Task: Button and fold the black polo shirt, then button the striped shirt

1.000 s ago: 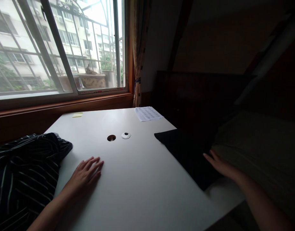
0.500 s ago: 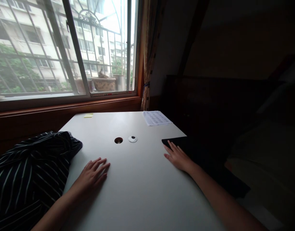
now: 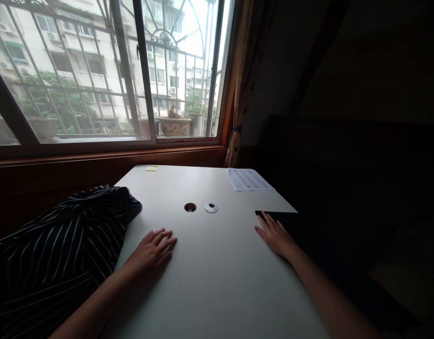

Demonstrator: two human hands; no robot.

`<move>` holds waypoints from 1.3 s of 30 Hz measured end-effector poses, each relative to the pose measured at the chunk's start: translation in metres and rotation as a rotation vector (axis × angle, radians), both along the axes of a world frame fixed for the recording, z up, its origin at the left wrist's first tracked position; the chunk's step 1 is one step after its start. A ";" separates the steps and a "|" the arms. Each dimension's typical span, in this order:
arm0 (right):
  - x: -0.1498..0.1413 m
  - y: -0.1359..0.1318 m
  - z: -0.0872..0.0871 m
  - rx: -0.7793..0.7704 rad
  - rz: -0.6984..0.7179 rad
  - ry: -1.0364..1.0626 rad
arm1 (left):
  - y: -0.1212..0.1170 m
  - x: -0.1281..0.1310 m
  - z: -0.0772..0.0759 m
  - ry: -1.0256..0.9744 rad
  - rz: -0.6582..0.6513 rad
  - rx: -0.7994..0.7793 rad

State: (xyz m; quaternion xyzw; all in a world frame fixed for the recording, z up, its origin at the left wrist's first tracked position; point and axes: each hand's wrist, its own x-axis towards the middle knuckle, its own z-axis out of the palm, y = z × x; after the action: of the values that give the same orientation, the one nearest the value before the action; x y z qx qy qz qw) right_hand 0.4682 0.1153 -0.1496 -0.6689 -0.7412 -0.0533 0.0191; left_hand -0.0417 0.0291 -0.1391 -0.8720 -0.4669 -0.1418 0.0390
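My left hand (image 3: 155, 247) rests palm down on the white tabletop (image 3: 217, 268), fingers spread and holding nothing. Close to it on the left lies a black garment with white stripes (image 3: 93, 221), bunched over the table's edge. At the right side, my right hand (image 3: 275, 235) lies flat with its fingers apart. Its fingertips reach onto a dark, flat cloth-like piece (image 3: 287, 218) at the table's right edge; what this is, I cannot make out. Between the hands and farther back are a round hole (image 3: 190, 207) and a white round cap with a dark opening (image 3: 211, 207).
Printed paper sheets (image 3: 250, 180) lie at the back right of the table. A yellow sticky note (image 3: 152, 168) is at the back left. Beyond stands a barred window (image 3: 146, 70) with a patterned curtain (image 3: 238, 103) beside it. The right side of the room is very dark.
My view has turned a little to the left, so the table and window appear farther right. Both hands keep their places on the table.
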 end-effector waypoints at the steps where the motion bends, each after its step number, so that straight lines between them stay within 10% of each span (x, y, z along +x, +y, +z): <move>1: -0.001 0.000 0.001 -0.002 -0.006 -0.001 | 0.000 0.000 0.000 0.001 0.000 0.001; 23: 0.018 -0.123 0.021 -0.001 0.082 0.139 | 0.004 -0.007 -0.010 -0.017 -0.053 0.046; 32: 0.065 -0.173 -0.020 0.087 0.015 0.215 | 0.004 -0.006 -0.010 0.007 -0.037 0.027; 39: 0.004 -0.161 0.006 0.180 0.161 0.201 | 0.002 -0.004 -0.005 0.000 -0.040 0.007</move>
State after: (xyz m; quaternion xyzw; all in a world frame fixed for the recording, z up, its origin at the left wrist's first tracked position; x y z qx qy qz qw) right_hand 0.4723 -0.0456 -0.1440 -0.6047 -0.7791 -0.0507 0.1572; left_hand -0.0461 0.0307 -0.1436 -0.8811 -0.4488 -0.1440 0.0392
